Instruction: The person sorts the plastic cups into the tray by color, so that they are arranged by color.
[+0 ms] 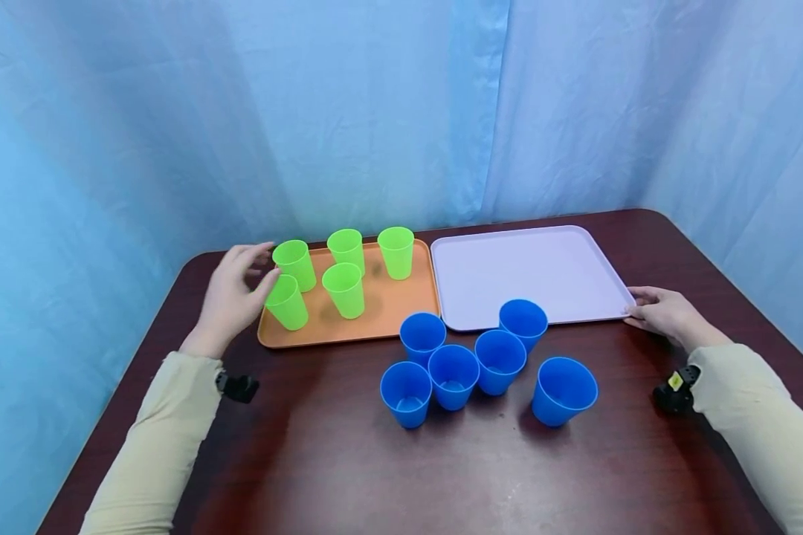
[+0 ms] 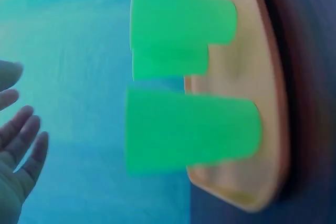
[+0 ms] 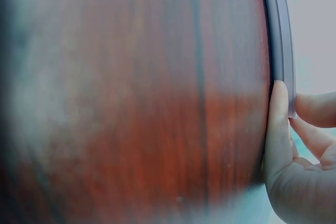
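The left hand is hovering just beside the leftmost of five green cups standing on the orange tray, its fingers spread and holding nothing, while the right hand is pinching the near right corner of the lilac tray. Good handling is probably calling for a light, level pinch, so that the tray is not bumping the six blue cups standing nearby on the bench, and for left fingertips clearing the green rims.
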`<state>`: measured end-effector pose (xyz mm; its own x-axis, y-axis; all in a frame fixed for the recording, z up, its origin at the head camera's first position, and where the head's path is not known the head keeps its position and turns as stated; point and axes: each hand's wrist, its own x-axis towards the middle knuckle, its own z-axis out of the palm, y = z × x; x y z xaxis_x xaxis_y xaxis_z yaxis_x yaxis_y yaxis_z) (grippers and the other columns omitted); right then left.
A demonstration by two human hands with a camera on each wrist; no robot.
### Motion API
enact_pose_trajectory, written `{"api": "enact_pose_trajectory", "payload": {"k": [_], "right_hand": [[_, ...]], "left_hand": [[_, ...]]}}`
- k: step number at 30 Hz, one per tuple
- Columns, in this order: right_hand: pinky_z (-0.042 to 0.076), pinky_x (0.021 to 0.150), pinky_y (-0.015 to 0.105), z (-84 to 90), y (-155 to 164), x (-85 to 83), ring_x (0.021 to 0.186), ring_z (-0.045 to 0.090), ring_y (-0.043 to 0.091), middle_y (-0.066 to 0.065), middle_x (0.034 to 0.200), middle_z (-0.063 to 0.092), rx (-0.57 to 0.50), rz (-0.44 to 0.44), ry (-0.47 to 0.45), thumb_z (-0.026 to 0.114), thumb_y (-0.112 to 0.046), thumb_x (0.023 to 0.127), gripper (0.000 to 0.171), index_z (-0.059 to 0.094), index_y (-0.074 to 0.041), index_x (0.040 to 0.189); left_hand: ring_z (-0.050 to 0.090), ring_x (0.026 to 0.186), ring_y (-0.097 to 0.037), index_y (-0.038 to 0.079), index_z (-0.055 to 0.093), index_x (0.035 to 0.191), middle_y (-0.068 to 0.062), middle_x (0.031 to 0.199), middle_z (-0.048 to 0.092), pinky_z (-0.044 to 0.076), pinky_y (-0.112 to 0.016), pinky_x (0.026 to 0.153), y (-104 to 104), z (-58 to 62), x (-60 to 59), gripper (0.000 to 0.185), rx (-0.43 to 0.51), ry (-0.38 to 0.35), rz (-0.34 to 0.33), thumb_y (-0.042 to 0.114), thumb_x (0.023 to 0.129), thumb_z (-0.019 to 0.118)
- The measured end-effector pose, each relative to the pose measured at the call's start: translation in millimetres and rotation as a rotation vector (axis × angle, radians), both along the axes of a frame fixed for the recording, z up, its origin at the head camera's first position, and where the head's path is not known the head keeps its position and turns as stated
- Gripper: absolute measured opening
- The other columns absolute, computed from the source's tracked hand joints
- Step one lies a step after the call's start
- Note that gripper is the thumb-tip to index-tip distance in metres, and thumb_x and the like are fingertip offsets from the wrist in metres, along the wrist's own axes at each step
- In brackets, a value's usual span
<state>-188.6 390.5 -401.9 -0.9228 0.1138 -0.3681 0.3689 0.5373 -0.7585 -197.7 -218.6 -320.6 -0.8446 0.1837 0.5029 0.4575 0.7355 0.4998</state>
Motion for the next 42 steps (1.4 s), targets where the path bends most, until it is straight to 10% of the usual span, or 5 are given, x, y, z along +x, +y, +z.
{"api": "enact_pose_trajectory", "payload": {"k": [8, 14, 21, 34, 42], "right_hand": [[0.053, 0.069, 0.017, 0.8, -1.5, -1.1, 0.069, 0.053, -0.008, 0.037, 0.131, 0.03, 0.01, -0.017, 0.008, 0.046, -0.005, 0.097, 0.06, 0.015, 0.007, 0.147], [0.053, 0.068, 0.017, 0.7, -1.2, -1.4, 0.069, 0.053, -0.007, 0.037, 0.127, 0.031, 0.014, -0.009, 0.004, 0.047, -0.005, 0.098, 0.061, 0.015, 0.009, 0.147], [0.053, 0.069, 0.017, -1.5, -2.8, -0.9, 0.069, 0.053, -0.007, 0.036, 0.128, 0.031, 0.015, -0.015, 0.003, 0.047, -0.006, 0.097, 0.06, 0.016, 0.008, 0.147], [0.053, 0.07, 0.017, 3.2, -1.1, -3.8, 0.07, 0.054, -0.007, 0.039, 0.137, 0.025, 0.015, 0.012, 0.01, 0.047, -0.008, 0.098, 0.063, 0.013, 0.008, 0.148], [0.054, 0.078, 0.025, 7.5, 5.7, -0.3, 0.078, 0.054, -0.008, 0.04, 0.136, 0.025, -0.013, 0.103, 0.011, 0.047, -0.017, 0.099, 0.066, 0.009, 0.012, 0.146]], "left_hand": [[0.05, 0.114, -0.028, 0.005, 0.047, 0.138, -0.02, 0.124, 0.051, 0.042, -0.032, 0.092, -36.3, -25.0, 14.5, 0.044, 0.295, -0.287, 0.314, 0.016, 0.096, 0.053], [0.043, 0.126, -0.037, 0.001, 0.03, 0.147, -0.027, 0.139, 0.037, 0.04, -0.045, 0.103, -49.3, -48.0, 13.5, 0.06, 0.416, -0.662, 0.321, 0.029, 0.097, 0.05], [0.033, 0.136, -0.034, 0.003, 0.015, 0.151, -0.027, 0.149, 0.024, 0.036, -0.039, 0.106, -48.4, -61.0, 9.9, 0.067, 0.517, -0.894, 0.258, 0.027, 0.099, 0.049], [0.057, 0.108, -0.029, -0.003, 0.032, 0.145, -0.029, 0.134, 0.046, 0.051, -0.018, 0.075, -41.6, -73.8, 3.6, 0.063, 0.297, -0.851, 0.284, 0.013, 0.092, 0.061], [0.053, 0.116, -0.031, 0.004, 0.035, 0.146, -0.025, 0.134, 0.046, 0.051, -0.027, 0.088, -41.3, -79.2, 5.8, 0.059, 0.295, -0.857, 0.305, 0.014, 0.093, 0.06]]}}
